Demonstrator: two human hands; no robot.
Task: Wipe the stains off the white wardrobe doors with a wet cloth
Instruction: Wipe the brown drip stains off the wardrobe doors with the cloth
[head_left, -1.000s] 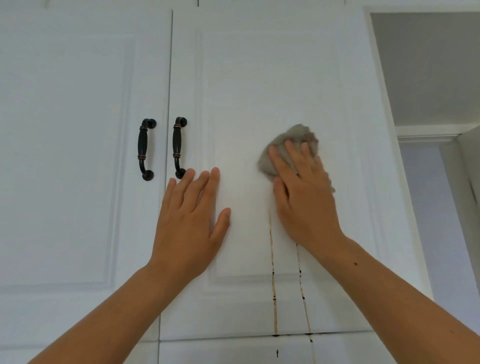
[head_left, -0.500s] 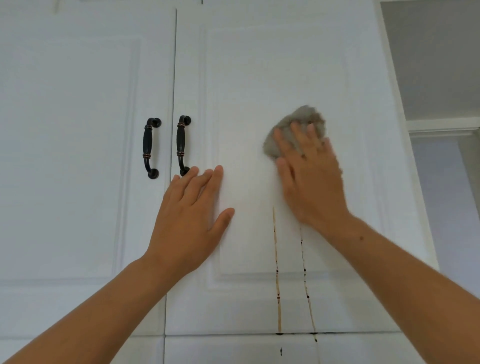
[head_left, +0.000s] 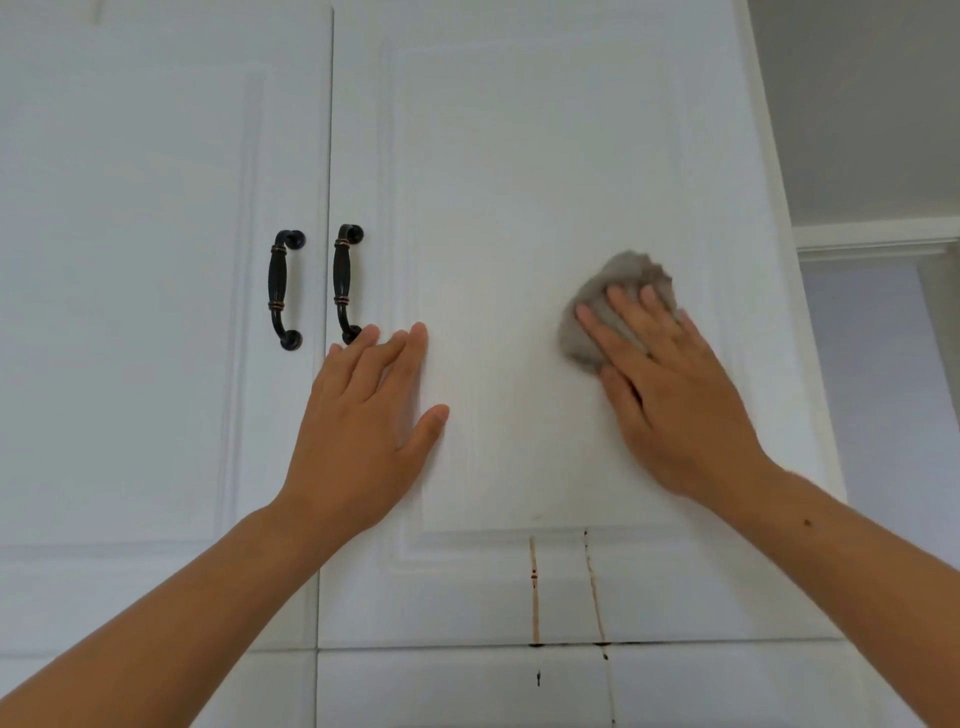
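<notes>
White right door (head_left: 519, 156) panel now reads clean where two brown drips ran a second ago; streaks (head_left: 535, 597) left only below it; my right hand (head_left: 675, 405), fingers spread flat, presses grey cloth (head_left: 623, 270) on panel's right side; my left hand (head_left: 363, 426), flat, fingers together, braces door.

Right hand (head_left: 675, 395) lies flat, fingers straight, pressing grey cloth (head_left: 618, 280) against right door (head_left: 519, 156). Left hand (head_left: 363, 415) rests flat on the same door, at cloth's 8 o'clock. Two brown drip streaks (head_left: 534, 597) mark the lower rail, at cloth's 6 o'clock. Dark handles (head_left: 283, 288) sit at left hand's 11 o'clock.
</notes>
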